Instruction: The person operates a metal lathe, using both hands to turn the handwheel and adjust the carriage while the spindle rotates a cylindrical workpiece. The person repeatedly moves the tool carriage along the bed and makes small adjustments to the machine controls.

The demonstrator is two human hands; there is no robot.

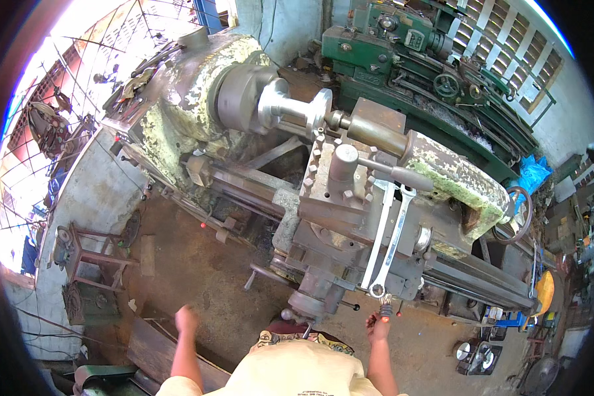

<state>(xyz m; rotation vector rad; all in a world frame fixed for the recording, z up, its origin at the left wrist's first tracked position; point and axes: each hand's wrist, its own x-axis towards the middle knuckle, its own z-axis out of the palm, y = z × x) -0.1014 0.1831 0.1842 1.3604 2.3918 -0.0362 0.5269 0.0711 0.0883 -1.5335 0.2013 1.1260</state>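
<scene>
My left hand (186, 318) hangs at the lower left, away from the machine; its fingers are smeared by motion. At the right, my right hand (378, 328) has curled fingers just below a dark ribbed fitting (385, 307) with red-orange ends. What those fingers hold, if anything, is hidden. Ahead stands a worn metal lathe. A shiny flanged metal workpiece (297, 107) sits between its chuck (239, 98) and its tailstock (442, 155). Two long wrenches, one a combination wrench (393, 241), lie side by side over the carriage beside the tool post (342, 168).
A tailstock handwheel (513, 215) stands at the right. Levers such as the cross-slide handle (249, 280) stick out toward me. A metal-framed stool (99, 257) is at the left, a wooden board (165, 353) at lower left. Behind is a green lathe (416, 79).
</scene>
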